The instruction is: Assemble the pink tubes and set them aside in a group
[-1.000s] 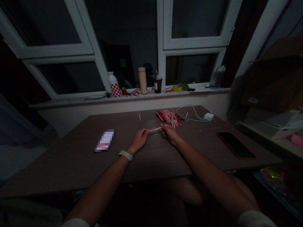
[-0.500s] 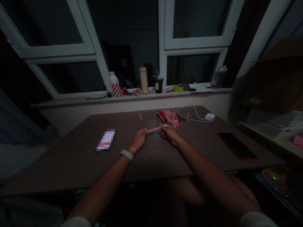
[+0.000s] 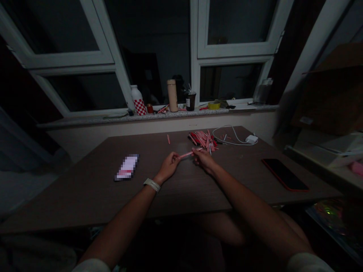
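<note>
A slim pink pen [image 3: 186, 155] is held level above the table, bridging my two hands. My left hand [image 3: 169, 165] pinches its left end, and a pale watch strap circles that wrist. The fingers of my right hand [image 3: 204, 159] are closed round the other end, hiding part of it. Just beyond my right hand lies a heap of pink pens and pen parts [image 3: 202, 139], with some red and dark pieces among them. One lone pink pen piece [image 3: 168, 139] rests farther back on the left. Dim light hides the finer detail.
On the brown table [image 3: 181, 189] lie a lit phone [image 3: 127, 167] at left, a dark tablet or large phone [image 3: 284, 174] at right, and a white charger [image 3: 251, 139] with its cable. Bottles and a cup [image 3: 191, 101] line the windowsill. Boxes [image 3: 329, 109] stand at right.
My left hand has shifted slightly right, closer to my right hand, and less of the pen shows between them. My right hand has hardly moved.
</note>
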A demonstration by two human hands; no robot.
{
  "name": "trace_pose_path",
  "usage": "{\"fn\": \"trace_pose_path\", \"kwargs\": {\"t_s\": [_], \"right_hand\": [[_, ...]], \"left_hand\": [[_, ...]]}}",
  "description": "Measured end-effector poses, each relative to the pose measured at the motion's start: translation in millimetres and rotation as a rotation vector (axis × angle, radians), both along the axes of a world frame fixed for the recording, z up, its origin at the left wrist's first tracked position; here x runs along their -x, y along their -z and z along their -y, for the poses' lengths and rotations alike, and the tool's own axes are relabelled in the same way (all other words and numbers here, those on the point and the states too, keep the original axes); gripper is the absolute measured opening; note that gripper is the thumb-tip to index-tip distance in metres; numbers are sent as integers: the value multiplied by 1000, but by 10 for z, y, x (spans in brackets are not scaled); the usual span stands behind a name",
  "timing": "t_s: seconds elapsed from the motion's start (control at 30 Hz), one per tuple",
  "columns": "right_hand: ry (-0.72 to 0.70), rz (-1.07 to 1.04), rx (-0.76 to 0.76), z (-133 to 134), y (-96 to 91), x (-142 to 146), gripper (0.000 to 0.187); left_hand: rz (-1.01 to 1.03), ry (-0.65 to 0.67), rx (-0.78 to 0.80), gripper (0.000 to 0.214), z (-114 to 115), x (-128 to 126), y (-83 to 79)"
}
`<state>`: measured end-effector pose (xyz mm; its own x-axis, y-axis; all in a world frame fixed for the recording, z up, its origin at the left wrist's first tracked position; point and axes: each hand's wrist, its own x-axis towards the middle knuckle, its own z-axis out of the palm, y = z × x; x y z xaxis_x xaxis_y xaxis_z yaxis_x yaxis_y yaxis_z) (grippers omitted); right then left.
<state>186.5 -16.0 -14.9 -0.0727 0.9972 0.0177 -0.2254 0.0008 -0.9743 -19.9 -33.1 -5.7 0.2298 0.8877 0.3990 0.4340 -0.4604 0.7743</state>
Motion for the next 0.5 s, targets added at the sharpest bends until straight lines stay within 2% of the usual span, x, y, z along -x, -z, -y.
{"fn": "trace_pose_path", "kwargs": {"t_s": [0.2, 0.33, 0.43, 0.5], "right_hand": [[-52, 8, 22, 89, -75, 25, 22], [-72, -57, 61, 141, -131, 41, 10], [-97, -99, 79, 153, -141, 48, 7], [-108, -105, 81, 149, -141, 45, 7]], "left_hand": [[-61, -16, -13, 33, -8, 1, -18], [-101, -11, -3, 51, -11, 18, -34], [-107, -13, 32, 61, -13, 26, -39], [-80, -12, 31, 57, -18, 19, -33]]}}
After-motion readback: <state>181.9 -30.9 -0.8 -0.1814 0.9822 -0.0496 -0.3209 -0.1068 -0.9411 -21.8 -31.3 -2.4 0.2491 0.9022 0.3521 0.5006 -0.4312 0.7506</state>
